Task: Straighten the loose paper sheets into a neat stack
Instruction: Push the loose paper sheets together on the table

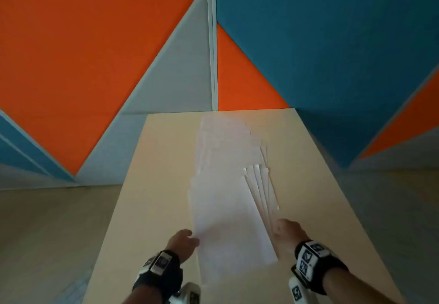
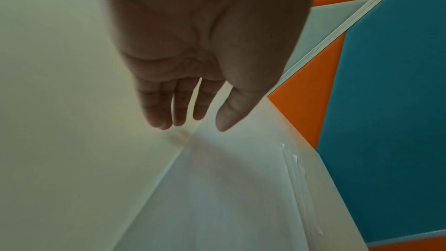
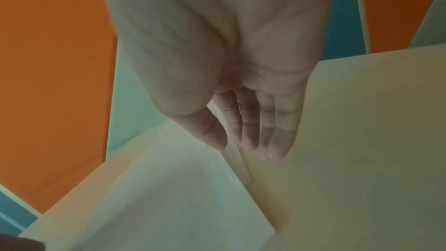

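Several white paper sheets (image 1: 228,199) lie fanned out along the middle of a light wooden table (image 1: 152,185), their right edges staggered. My left hand (image 1: 184,239) hovers at the left edge of the nearest sheet (image 2: 217,198), fingers (image 2: 166,114) straight and close together, thumb over the paper. My right hand (image 1: 285,229) is at the sheets' right edge, fingers (image 3: 270,136) straight and pointing down at the table beside the staggered paper edges (image 3: 241,161). Neither hand holds anything.
Wall panels in orange (image 1: 83,54), blue (image 1: 332,42) and grey stand right behind the table's far edge. The table's left edge (image 1: 114,213) and right edge (image 1: 344,189) drop to a pale floor. Bare tabletop shows on either side of the sheets.
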